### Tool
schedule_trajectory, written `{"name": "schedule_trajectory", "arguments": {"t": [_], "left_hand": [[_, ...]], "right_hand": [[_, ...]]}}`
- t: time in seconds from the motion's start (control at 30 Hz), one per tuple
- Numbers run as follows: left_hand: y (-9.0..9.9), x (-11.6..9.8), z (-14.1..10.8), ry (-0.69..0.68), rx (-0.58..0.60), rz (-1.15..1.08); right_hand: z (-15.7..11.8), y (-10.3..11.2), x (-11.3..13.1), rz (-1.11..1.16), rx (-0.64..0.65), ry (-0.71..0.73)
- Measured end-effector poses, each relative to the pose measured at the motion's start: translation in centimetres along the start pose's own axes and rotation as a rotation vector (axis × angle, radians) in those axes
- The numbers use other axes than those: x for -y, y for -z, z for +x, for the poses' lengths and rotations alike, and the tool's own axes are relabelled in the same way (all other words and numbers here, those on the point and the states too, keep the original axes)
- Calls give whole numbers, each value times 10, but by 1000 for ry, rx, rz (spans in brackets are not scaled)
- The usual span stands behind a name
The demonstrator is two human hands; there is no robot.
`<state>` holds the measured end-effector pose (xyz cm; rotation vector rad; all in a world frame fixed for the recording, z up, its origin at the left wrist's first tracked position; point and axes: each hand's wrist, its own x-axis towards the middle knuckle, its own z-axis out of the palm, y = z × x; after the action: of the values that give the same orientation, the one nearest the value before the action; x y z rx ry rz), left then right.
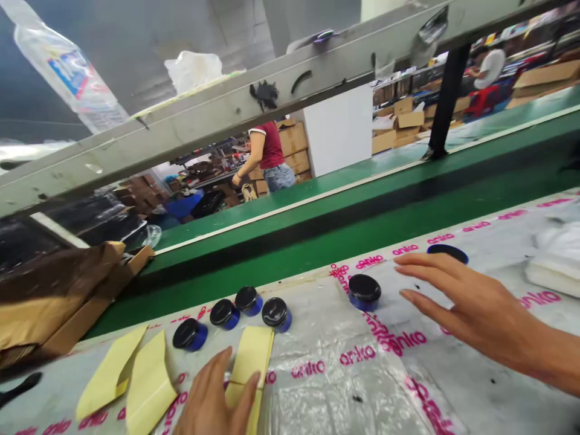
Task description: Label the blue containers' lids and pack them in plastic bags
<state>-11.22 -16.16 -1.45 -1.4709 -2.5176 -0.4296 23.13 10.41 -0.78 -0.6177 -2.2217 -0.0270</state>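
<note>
My left hand (pixel 212 396) is at the lower middle, its thumb and fingers around a stack of yellow paper slips (pixel 254 350) with a thin band across it. Just beyond that stack, several small blue jars with black lids stand close together, among them one jar (pixel 276 314) near its top end. On the right, my right hand (pixel 471 308) hovers with fingers stretched out and nothing in them. Left of its fingertips stands another black-lidded jar (pixel 365 292), apart from the hand. A round black piece with a blue rim (pixel 447 253) lies behind the fingers, partly covered.
Two curled yellow strips (pixel 151 383) lie at left on the plastic-covered worktop (pixel 317 393). Beyond runs a green conveyor belt (pixel 312 235), with a grey rail (pixel 217 99) above it. An open cardboard box (pixel 90 308) stands left; white material (pixel 557 260) lies right. Two people are in the background.
</note>
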Motion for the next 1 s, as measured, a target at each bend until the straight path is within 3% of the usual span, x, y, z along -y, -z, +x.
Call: {"name": "schedule_trajectory", "arguments": {"t": [0.13, 0.27, 0.37, 0.47, 0.53, 0.6, 0.73, 0.8, 0.9, 1.0], "left_hand": [[-11, -14, -5, 43, 86, 99], [-6, -37, -4, 128, 94, 142], [1, -40, -6, 231, 94, 128], [6, -33, -11, 263, 14, -21], [8, -32, -15, 203, -21, -163], [9, -36, -18, 65, 28, -298], [7, -62, -13, -340, 345, -430], [5, -75, -7, -480, 405, -390], [3, -85, -3, -512, 223, -330], [7, -83, -15, -252, -54, -415]], "right_hand": [[15, -17, 46, 121, 115, 135], [19, -32, 83, 229, 253, 204], [20, -36, 99, 289, 314, 203], [24, -34, 110, 380, 379, 171], [28, -29, 117, 461, 426, 116], [32, -25, 121, 531, 477, 31], [30, -24, 121, 630, 697, -178], [23, -28, 118, 683, 801, -283], [7, -38, 111, 820, 851, -432], [-10, -42, 102, 1077, 830, -603]]}}
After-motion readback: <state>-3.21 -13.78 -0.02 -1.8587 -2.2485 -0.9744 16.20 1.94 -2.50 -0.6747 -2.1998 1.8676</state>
